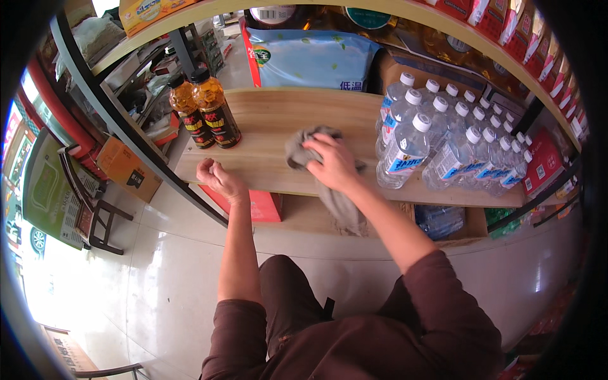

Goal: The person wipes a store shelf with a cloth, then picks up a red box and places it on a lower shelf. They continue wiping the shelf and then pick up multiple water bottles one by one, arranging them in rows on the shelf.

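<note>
My right hand (331, 160) presses a grey-brown cloth (304, 148) onto the wooden shelf board (266, 114), and the cloth's loose end hangs over the front edge. Near the board's left front edge, my left hand (222, 179) is held with fingers curled and nothing visible in it. Behind that hand stand two amber drink bottles (219, 114) with black caps, side by side. Right of the cloth, several clear plastic bottles (403, 154) with white caps and blue labels stand upright in rows.
A blue plastic package (308, 59) lies behind the board. Below it are a red box (261, 205) and an open carton (472, 223) with blue-wrapped goods. An upper shelf edge (408, 14) curves overhead. Dark metal posts flank the board; a cardboard box (130, 168) stands on the floor at left.
</note>
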A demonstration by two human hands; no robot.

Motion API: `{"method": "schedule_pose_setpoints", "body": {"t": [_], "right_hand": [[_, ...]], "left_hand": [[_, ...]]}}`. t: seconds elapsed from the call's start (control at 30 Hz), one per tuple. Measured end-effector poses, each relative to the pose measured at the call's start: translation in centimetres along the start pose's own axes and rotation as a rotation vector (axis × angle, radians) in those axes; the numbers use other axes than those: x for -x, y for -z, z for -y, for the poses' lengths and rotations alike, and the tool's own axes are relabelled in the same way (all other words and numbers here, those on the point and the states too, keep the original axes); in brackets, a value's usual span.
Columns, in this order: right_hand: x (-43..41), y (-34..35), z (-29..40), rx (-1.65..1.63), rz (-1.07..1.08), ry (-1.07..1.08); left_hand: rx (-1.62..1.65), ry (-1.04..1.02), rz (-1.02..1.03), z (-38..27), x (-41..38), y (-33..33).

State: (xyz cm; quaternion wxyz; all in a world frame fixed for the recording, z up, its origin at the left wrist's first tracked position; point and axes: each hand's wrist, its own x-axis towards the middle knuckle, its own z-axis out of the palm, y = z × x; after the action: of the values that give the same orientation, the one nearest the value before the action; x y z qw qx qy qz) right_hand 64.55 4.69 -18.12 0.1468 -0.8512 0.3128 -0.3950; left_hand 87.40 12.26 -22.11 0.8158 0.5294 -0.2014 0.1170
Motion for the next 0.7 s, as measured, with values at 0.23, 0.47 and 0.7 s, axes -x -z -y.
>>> {"method": "schedule_pose_setpoints", "body": {"t": [0.23,0.47,0.7], "right_hand": [[-5.5,-8.3,5.2,0.213,0.376,0.060],[0.8,-2.8,3.1,0.094,0.258,0.194],[7.1,5.7,0.1,0.195,0.137,0.153]], "left_hand": [[-0.005,-0.106,0.030,2.0,-0.2,0.0],[-0.057,-0.100,0.070,1.7,-1.1,0.5],[-0.260,-0.194,0.113,2.0,-1.4,1.0]]}}
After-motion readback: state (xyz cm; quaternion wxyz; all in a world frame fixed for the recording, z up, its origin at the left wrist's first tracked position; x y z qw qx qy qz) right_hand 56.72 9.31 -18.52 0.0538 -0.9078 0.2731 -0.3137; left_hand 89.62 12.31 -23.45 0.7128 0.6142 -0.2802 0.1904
